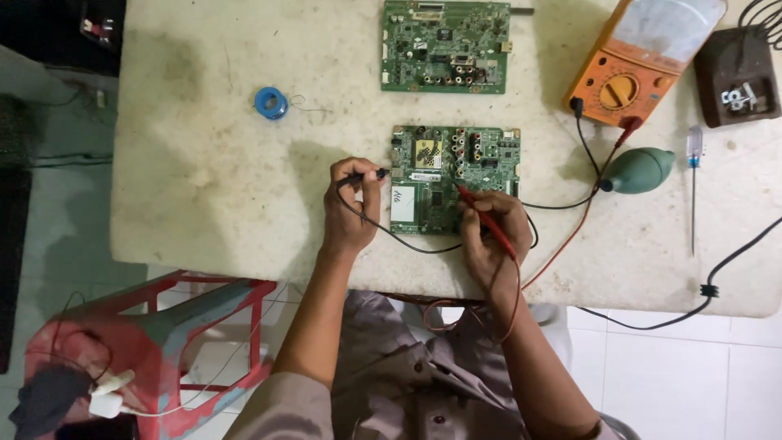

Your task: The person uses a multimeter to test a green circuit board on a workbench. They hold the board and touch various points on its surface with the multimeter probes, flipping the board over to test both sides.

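The right hand (489, 236) is pinching the red probe (487, 220) pen-like, tip on the board (454, 179); the left hand (350, 204), at nine o'clock, is gripping the black probe (362, 176) at the board's edge on the counter (212, 163).

Second circuit board (445, 46), blue solder spool (271, 103), screwdriver (693, 183), red stool (155, 342).

On the pale bench (212, 163), the left hand (352, 208) pinches a black probe (364, 176) at the left edge of a green circuit board (454, 178). The right hand (491, 236) holds a red probe (482, 217), tip on the board. Both leads run to an orange multimeter (643, 61). A second board (445, 46) lies beyond, well apart.
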